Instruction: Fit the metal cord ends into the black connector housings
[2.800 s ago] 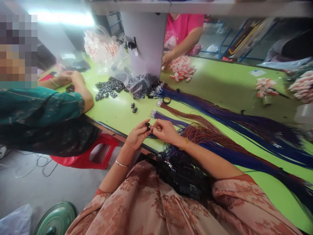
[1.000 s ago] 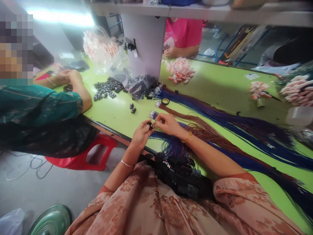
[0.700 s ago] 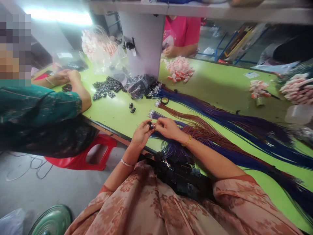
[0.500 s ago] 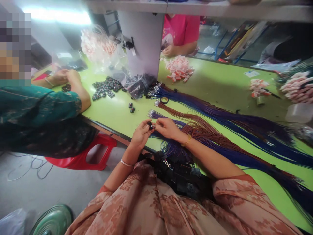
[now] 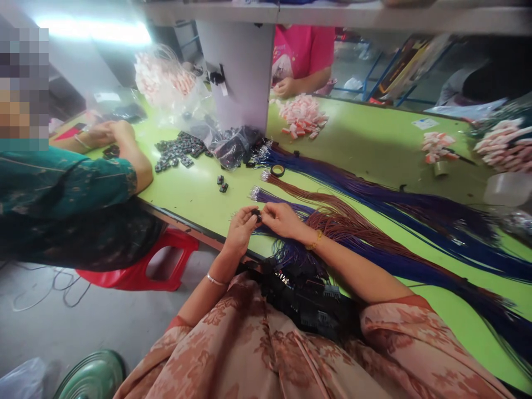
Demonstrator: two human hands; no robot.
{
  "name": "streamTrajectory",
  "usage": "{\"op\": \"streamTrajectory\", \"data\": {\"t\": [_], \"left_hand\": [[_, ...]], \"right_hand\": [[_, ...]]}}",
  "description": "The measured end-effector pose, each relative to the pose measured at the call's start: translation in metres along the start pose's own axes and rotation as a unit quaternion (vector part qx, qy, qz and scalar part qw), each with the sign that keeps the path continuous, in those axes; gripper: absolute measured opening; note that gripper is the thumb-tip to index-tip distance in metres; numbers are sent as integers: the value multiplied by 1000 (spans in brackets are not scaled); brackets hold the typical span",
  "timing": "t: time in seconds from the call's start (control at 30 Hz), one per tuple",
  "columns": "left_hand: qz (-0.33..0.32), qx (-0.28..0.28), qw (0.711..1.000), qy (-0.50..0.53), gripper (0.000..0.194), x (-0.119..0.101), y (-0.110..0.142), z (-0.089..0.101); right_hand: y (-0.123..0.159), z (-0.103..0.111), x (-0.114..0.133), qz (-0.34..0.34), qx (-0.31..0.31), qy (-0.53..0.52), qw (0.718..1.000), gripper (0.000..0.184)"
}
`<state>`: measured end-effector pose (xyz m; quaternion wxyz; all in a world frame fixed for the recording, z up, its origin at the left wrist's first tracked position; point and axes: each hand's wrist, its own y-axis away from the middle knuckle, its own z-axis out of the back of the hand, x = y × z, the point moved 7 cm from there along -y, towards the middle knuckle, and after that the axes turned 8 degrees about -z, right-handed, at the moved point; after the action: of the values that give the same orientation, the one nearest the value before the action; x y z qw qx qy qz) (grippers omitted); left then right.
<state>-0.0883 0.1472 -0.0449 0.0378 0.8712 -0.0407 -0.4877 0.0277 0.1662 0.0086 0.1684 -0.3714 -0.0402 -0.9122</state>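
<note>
The small black part (image 5: 256,215) is mostly covered by the left hand (image 5: 240,230); whether the right hand (image 5: 285,220) pinches anything is too small to tell. Black pieces (image 5: 320,310) heaped at the wearer's lap blur into 1 dark mass. The left co-worker (image 5: 62,183) is partly pixelated and cut off by the left edge. A grey panel (image 5: 239,77) hides 1 side of the far person in pink (image 5: 305,52), and the shelf (image 5: 353,19) hides that person's head. Blue and purple wires (image 5: 399,208) on the desk (image 5: 195,194) run out past the right edge.
</note>
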Motion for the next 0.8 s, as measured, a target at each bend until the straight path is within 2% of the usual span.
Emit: {"op": "streamTrajectory", "data": {"t": [0.17, 0.33, 0.5, 0.6, 0.63, 0.7, 0.77, 0.8], "left_hand": [[16, -36, 999, 3, 31, 0, -1, 4], [24, -56, 998, 2, 34, 1, -4, 2], [10, -61, 997, -39, 37, 7, -4, 2], [19, -50, 997, -47, 37, 11, -4, 2], [21, -47, 998, -46, 37, 11, -4, 3], [23, -43, 998, -41, 38, 11, -6, 4], [25, -38, 998, -33, 39, 11, -7, 5], [28, -36, 999, -29, 39, 11, -7, 5]], "right_hand": [[5, -1, 11, 91, -21, 132, 987, 19], [5, -2, 8, 66, -6, 132, 989, 17], [5, -7, 4, 28, 6, 183, 983, 19], [-9, 4, -5, 30, 29, 146, 988, 20], [-18, 13, -11, 20, 25, 125, 992, 22], [-38, 39, -35, -57, -50, 136, 988, 27], [-54, 58, -62, -159, -100, 200, 962, 22], [-60, 62, -74, -196, -100, 223, 950, 22]]}}
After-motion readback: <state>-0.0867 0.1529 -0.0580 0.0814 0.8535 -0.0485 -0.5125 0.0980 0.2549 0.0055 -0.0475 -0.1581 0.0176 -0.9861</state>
